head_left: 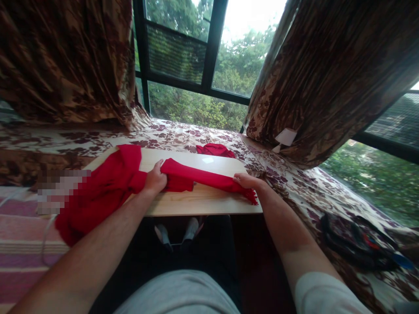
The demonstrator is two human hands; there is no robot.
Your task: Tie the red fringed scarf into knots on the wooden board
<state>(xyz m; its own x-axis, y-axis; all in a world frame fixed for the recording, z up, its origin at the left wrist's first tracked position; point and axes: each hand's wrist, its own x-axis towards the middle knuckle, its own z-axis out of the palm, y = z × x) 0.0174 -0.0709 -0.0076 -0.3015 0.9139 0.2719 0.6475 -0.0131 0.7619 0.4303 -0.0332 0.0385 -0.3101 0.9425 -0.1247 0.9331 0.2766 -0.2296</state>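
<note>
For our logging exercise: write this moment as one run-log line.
left hand: gripping red scarf mid-length | right hand: holding its fringed end | surface: wooden board | scarf's other end: drapes off board's left edge

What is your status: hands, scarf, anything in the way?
Left hand gripping scarf mid-length; right hand holding its fringed end. Scarf stretched across table, rest bunched at left. Red cloth at far edge, apart.

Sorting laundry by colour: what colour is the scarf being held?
Solid red scarf, clearest in the head view.
</note>
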